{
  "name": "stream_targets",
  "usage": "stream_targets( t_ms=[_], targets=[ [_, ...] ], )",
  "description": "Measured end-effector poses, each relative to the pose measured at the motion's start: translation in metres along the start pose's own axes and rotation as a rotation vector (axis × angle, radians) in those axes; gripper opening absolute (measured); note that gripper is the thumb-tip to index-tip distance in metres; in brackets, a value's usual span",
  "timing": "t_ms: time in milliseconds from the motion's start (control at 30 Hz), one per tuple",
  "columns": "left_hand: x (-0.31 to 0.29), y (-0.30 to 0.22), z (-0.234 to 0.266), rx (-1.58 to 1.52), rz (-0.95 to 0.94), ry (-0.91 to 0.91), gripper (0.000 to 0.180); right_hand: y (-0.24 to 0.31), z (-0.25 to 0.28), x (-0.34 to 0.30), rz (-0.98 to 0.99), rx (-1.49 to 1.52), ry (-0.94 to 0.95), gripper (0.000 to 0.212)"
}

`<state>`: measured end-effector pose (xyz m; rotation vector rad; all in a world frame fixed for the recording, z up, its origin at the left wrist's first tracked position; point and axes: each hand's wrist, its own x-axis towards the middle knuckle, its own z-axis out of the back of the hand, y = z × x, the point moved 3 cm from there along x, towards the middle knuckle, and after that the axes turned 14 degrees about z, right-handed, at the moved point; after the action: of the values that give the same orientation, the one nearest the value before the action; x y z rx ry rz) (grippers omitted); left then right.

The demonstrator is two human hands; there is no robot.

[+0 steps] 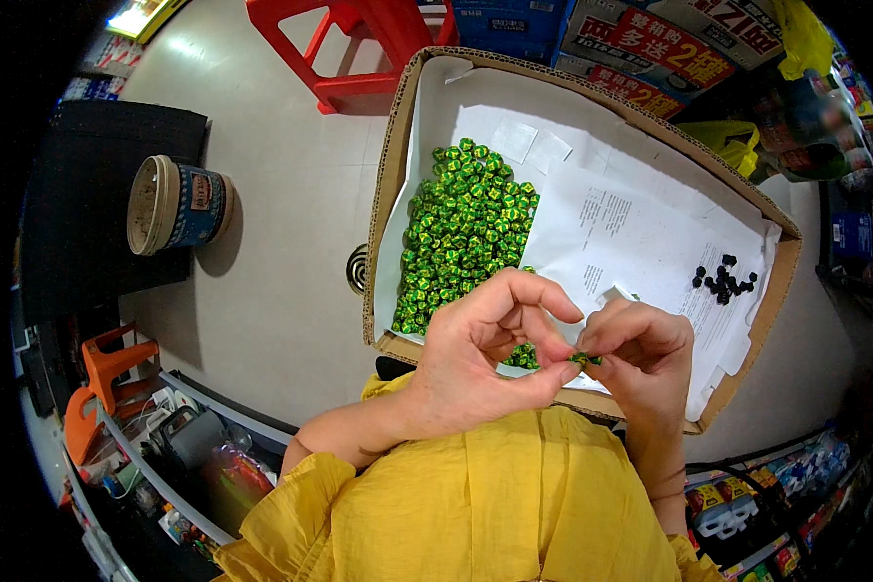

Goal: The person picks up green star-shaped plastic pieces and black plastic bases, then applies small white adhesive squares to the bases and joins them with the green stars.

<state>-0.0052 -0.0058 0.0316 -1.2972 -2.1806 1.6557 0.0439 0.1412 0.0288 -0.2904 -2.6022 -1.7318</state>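
Observation:
My left hand [485, 339] and my right hand [645, 354] meet over the near side of a shallow cardboard box [386, 194]. Between their fingertips is one small green and yellow faceted piece [582, 359], pinched from both sides and partly hidden. A large heap of similar green and yellow pieces [466, 223] fills the left part of the box, and a few more show beneath my left hand. Toward the right lie several small black knobby pieces [723, 281] on white paper [592, 218]. Just behind my right fingers a small pale piece [614, 294] is partly covered.
Beyond the box stand a red plastic stool [359, 48] and stacked printed cartons [640, 53]. A round tub [179, 206] sits on the floor at left, near a black mat [97, 175]. An orange stool [116, 373] and loaded shelves [766, 504] flank me.

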Motion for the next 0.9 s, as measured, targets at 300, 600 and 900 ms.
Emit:
stream_targets(
  t_ms=[300, 600, 900],
  targets=[
    [-0.002, 0.001, -0.001, -0.107, 0.124, 0.018, 0.029, 0.021, 0.001, 0.007, 0.733, -0.722, 0.413, 0.026],
    [0.0, 0.006, -0.006, -0.098, -0.045, 0.008, 0.013, 0.024, 0.0, 0.0, 0.773, -0.782, 0.345, 0.023],
    [0.009, -0.002, -0.003, 0.426, -0.618, -0.134, 0.014, 0.004, -0.004, -0.013, 0.438, -0.461, 0.045, 0.015]
  ],
)
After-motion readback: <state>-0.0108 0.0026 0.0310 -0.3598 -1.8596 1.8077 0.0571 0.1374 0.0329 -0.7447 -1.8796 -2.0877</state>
